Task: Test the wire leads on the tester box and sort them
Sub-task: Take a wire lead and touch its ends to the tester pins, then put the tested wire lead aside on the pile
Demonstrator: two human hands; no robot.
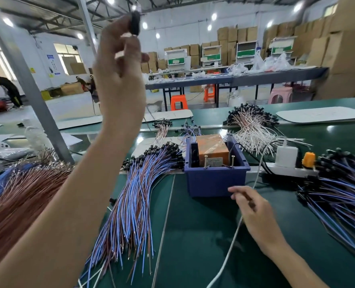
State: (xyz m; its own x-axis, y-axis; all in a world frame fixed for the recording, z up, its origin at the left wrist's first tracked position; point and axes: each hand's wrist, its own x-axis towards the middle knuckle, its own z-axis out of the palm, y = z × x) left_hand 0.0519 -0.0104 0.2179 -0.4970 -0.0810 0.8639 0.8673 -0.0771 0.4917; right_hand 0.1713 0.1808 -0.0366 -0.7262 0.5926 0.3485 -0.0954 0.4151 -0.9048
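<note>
Black lead cap point(135, 23) upright, left hand point(118, 65) pinching

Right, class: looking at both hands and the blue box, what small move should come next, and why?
Probably lift the right hand to touch the wire ends it pinches onto the two screws standing in the blue box. The left hand holds the lead's black cap high, and the right sits just before the box, not yet on the screws.
</note>
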